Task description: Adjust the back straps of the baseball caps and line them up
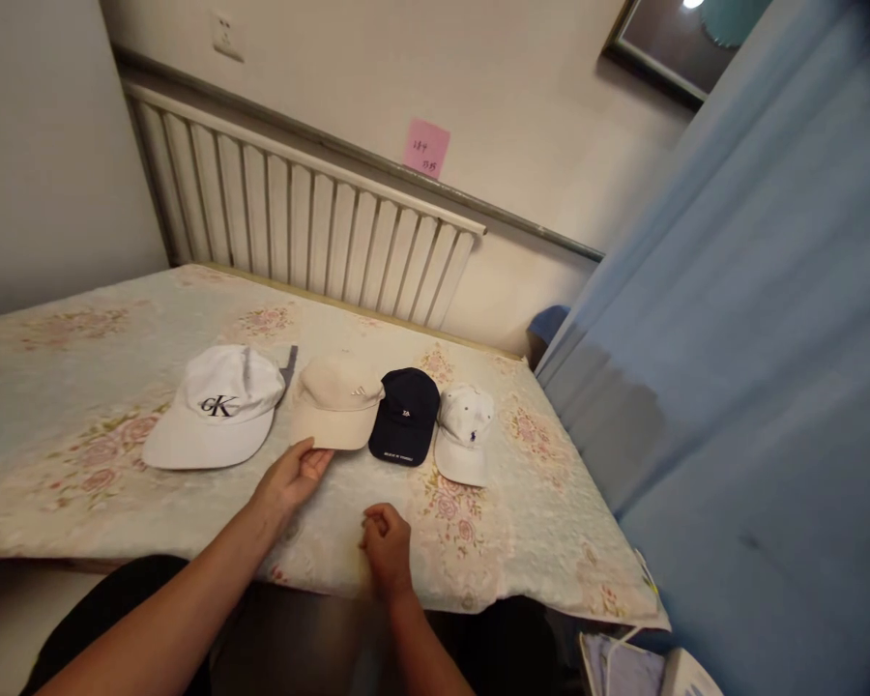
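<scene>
My left hand [296, 476] pinches the front edge of the brim of a beige baseball cap [337, 396], thumb on top and fingers beneath. To its left lies a larger white cap [224, 401] with black "CK" letters and a grey strap end sticking up behind. Against the beige cap's right side rests a dark navy cap [406, 416] with small pale lettering on its brim. Beside that one is a small white cap [465, 430] with a blue emblem. Nearer to me, my right hand [388, 541] hovers low over the bed with curled fingers, holding nothing that I can see.
The caps lie on a floral bedspread [536, 541]. Behind the bed stand a white radiator [311, 217] and a wall with a pink note [427, 148]. A blue curtain [732, 367] hangs along the right. A white object [688, 674] sits low at the right front.
</scene>
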A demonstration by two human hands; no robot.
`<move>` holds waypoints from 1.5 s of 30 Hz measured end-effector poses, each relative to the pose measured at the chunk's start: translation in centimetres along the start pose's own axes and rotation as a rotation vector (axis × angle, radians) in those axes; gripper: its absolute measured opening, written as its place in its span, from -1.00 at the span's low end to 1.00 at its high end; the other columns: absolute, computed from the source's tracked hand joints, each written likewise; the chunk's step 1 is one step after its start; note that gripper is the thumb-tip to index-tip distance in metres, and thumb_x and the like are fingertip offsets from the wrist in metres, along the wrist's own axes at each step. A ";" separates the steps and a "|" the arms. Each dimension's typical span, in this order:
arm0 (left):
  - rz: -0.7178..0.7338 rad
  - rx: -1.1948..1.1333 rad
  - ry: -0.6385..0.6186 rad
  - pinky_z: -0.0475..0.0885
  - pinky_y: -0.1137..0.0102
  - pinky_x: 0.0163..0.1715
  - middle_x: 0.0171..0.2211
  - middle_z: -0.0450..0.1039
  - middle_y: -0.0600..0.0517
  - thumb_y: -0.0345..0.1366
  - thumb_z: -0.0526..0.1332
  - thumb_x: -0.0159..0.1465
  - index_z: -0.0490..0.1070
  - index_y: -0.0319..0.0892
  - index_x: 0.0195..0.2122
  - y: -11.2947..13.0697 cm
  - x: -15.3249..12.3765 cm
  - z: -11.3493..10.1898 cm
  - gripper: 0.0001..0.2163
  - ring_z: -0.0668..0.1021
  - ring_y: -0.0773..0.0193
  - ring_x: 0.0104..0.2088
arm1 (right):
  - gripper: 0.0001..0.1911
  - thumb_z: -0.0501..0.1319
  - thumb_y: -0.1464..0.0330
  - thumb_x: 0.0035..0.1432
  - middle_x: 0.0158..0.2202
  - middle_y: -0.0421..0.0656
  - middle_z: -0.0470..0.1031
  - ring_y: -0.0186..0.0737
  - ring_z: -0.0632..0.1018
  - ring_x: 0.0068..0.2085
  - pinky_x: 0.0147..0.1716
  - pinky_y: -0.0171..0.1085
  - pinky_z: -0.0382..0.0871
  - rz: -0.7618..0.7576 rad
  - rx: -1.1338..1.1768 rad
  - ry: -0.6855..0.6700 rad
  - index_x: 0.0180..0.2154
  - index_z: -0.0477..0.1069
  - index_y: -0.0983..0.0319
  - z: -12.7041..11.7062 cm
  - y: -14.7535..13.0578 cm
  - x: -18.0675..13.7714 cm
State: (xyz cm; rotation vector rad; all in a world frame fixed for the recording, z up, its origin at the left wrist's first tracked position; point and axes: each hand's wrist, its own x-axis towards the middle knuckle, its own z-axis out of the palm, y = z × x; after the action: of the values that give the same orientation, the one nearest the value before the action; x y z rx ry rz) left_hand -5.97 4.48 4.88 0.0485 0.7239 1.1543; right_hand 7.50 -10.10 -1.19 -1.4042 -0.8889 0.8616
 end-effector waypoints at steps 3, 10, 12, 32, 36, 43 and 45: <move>-0.008 -0.019 -0.034 0.59 0.35 -0.31 -0.34 0.55 -0.06 -0.62 0.04 0.22 0.36 -0.25 -0.24 -1.0 -3.0 0.1 -0.80 0.63 0.23 -0.30 | -0.75 0.21 0.30 0.06 -0.34 -0.10 0.55 -0.24 0.56 -0.38 -0.40 -0.29 0.42 0.086 0.269 -0.026 -0.22 0.42 0.29 0.7 -1.9 0.1; 0.000 0.078 -0.212 0.55 0.30 -0.17 -0.31 0.57 -0.04 -0.64 0.17 0.13 0.41 -0.22 -0.26 -5.2 -11.6 0.0 -0.77 0.62 0.20 -0.25 | -0.59 0.28 0.26 0.04 -0.09 -0.06 0.57 -0.12 0.55 -0.05 0.11 -0.07 0.30 0.111 0.983 -0.135 -0.05 0.41 0.28 2.8 -8.5 -1.4; -0.012 0.154 -0.252 0.55 0.37 -0.21 -0.33 0.58 -0.01 -0.60 0.23 0.11 0.43 -0.21 -0.27 -5.7 -13.2 -0.2 -0.79 0.62 0.23 -0.30 | -0.57 0.28 0.30 0.01 -0.15 -0.10 0.60 -0.13 0.56 -0.08 0.15 -0.07 0.25 0.141 1.069 -0.067 -0.04 0.40 0.27 2.6 -9.3 -1.8; -0.162 0.206 -0.139 0.51 0.15 -0.15 -0.37 0.60 -0.10 -0.43 0.10 0.27 0.47 -0.28 -0.11 -4.4 -12.8 3.6 -0.78 0.62 0.03 -0.24 | -0.48 0.23 0.34 -0.02 -0.06 -0.08 0.56 -0.04 0.53 0.01 0.12 0.05 0.30 0.192 1.006 0.097 0.04 0.37 0.24 -5.3 -9.8 -7.7; -0.273 0.244 -0.175 0.51 0.14 -0.18 -0.39 0.59 -0.13 -0.39 0.08 0.29 0.46 -0.30 -0.11 -6.1 -13.0 4.6 -0.77 0.62 0.01 -0.25 | -0.46 0.24 0.31 -0.02 -0.02 -0.07 0.54 -0.03 0.51 0.04 0.12 0.06 0.30 0.143 1.002 0.143 0.06 0.36 0.23 -6.9 -10.2 -8.3; -0.163 0.749 -0.465 0.46 0.31 -0.29 -0.39 0.53 -0.10 -0.29 0.25 0.17 0.43 -0.23 -0.41 -9.4 -9.4 2.7 -0.89 0.57 0.16 -0.38 | -0.45 0.23 0.21 0.00 -0.05 0.00 0.55 0.01 0.52 0.02 0.11 0.11 0.29 0.046 0.929 0.267 0.05 0.38 0.26 -14.0 -11.2 -9.3; 0.137 1.158 -0.320 0.42 0.33 -0.35 -0.55 0.43 -0.01 -0.34 0.25 0.11 0.37 -0.19 -0.56 -9.3 -7.2 1.4 -0.87 0.52 0.17 -0.45 | -0.45 0.21 0.23 0.03 -0.07 -0.01 0.56 0.00 0.53 0.01 0.09 0.12 0.31 0.003 0.910 0.383 0.08 0.36 0.23 -16.8 -11.3 -9.6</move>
State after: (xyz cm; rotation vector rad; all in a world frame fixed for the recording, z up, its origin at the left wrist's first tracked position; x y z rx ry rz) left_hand 0.90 -5.10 5.87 1.2367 1.0191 0.6912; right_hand 18.29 -25.98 10.40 -0.7179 -0.1371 0.8055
